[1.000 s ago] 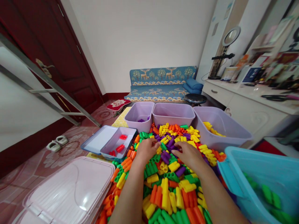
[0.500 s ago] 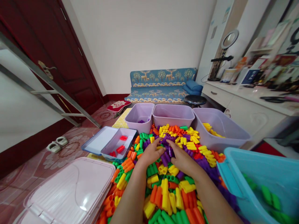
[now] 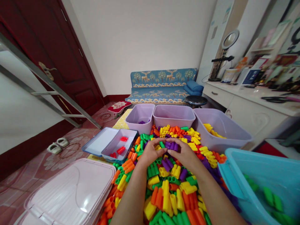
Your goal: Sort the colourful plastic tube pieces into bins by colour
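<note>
A heap of plastic tube pieces in orange, yellow, green and purple (image 3: pixel 167 163) covers the table in front of me. Over its middle, my left hand (image 3: pixel 151 153) and my right hand (image 3: pixel 184 152) face each other, fingers curved inward. Between their fingertips sits a small row of purple tube pieces (image 3: pixel 172 146), pinched from both sides. One green piece (image 3: pixel 162 144) shows within the curve of my left hand; whether it is held, I cannot tell. More loose purple pieces lie just below the hands.
Lilac bins (image 3: pixel 173 116) line the table's far side; the right one contains yellow pieces (image 3: pixel 214 131). A shallow box (image 3: pixel 119 147) with red pieces stands left. Near right is a turquoise bin (image 3: pixel 234 178) holding green pieces; near left, a clear-lidded box (image 3: pixel 72 187). A ladder (image 3: pixel 53 84) leans beyond.
My hands have drawn closer together and curled in, gathering purple pieces between the fingertips. The purple pieces there now sit in a row above the heap.
</note>
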The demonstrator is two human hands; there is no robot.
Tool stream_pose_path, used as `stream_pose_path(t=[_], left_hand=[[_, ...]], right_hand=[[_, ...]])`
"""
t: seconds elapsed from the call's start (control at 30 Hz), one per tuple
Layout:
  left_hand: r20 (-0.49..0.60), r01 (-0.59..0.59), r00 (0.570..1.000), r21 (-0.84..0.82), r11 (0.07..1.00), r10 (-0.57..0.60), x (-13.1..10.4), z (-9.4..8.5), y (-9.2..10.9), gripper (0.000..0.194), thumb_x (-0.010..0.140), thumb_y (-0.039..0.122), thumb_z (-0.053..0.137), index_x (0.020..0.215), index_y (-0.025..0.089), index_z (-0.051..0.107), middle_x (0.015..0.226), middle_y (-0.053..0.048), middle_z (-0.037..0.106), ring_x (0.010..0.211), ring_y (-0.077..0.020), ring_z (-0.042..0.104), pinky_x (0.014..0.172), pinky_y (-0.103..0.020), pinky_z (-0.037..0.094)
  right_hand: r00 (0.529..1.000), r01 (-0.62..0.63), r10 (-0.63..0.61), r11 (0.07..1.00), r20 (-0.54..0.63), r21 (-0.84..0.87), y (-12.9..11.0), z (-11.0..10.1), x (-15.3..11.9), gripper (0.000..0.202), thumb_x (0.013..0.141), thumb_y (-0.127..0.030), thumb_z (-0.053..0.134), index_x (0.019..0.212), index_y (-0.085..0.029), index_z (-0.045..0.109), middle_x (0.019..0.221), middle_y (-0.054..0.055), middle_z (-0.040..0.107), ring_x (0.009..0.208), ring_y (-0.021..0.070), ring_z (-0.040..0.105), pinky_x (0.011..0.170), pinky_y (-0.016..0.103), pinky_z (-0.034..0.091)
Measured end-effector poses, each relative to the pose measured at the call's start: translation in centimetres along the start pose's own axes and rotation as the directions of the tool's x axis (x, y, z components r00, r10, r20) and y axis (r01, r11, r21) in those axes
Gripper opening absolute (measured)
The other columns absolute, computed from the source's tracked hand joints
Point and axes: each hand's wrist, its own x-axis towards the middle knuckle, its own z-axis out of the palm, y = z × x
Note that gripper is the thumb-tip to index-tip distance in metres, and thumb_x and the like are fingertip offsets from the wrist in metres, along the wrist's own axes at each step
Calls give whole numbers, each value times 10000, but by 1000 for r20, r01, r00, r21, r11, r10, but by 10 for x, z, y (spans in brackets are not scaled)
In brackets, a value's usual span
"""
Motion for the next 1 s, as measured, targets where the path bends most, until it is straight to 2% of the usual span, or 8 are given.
stream_pose_path(t=[0.13,0.23,0.37,0.53,0.63,0.77,0.9,1.0], left_hand=[[-14,-13,1000,23,1000,13,-1,1,3,451,688,342,752,1086,152,658,1000,-68,682,897,-184,620,792,-265,494],[-5,16,1000,55,998,-16,-2,1,5,490,649,383,778,1055,130,675,956,-79,687,850,-186,620,736,-255,496],[39,46,998,38,998,-48,-3,2,7,444,689,426,742,1001,114,699,955,-86,701,868,-207,630,784,-283,499],[93,4,996,-63,998,2,-2,3,8,439,753,447,683,1060,133,691,1010,-82,706,974,-227,626,885,-307,474],[100,17,995,-126,992,-5,-1,3,6,450,762,458,669,1069,130,682,1026,-91,705,1015,-240,621,917,-328,468],[33,50,998,-199,979,-44,1,4,2,424,750,439,685,1031,122,667,985,-92,711,954,-223,643,902,-337,478],[-34,74,996,-216,973,-84,2,4,2,475,751,441,674,1110,137,611,878,-61,706,799,-173,653,778,-285,503],[-53,98,993,-163,982,-108,2,3,4,513,776,457,636,1172,135,587,763,-36,692,665,-149,632,685,-268,501]], right_hand=[[999,-5,5,1000,-35,-12,1,1,1,359,716,-293,661,1064,-213,625,1103,43,665,1036,216,610,943,367,453],[998,-58,58,998,-38,10,1,2,0,342,727,-384,658,1016,-204,626,981,42,695,866,205,662,799,335,517],[987,-162,161,985,12,53,-5,4,-3,377,790,-523,559,975,-195,583,713,7,679,521,159,640,519,268,497],[982,-185,181,980,56,74,-7,5,-5,371,852,-552,438,922,-199,527,594,-28,636,415,138,599,413,226,417],[986,-165,165,986,25,-5,-1,2,-2,376,853,-541,427,824,-189,556,570,-20,622,405,137,575,419,241,408],[987,-36,12,988,-162,-150,8,-4,4,301,780,-464,572,724,-174,633,744,44,675,690,191,637,642,302,489],[978,-67,88,991,-189,118,12,-6,5,325,724,-365,631,994,-185,634,888,56,697,726,191,644,661,317,519],[978,-91,122,979,-171,182,11,-5,5,316,730,-378,620,979,-183,627,789,42,683,597,171,617,567,301,507]])
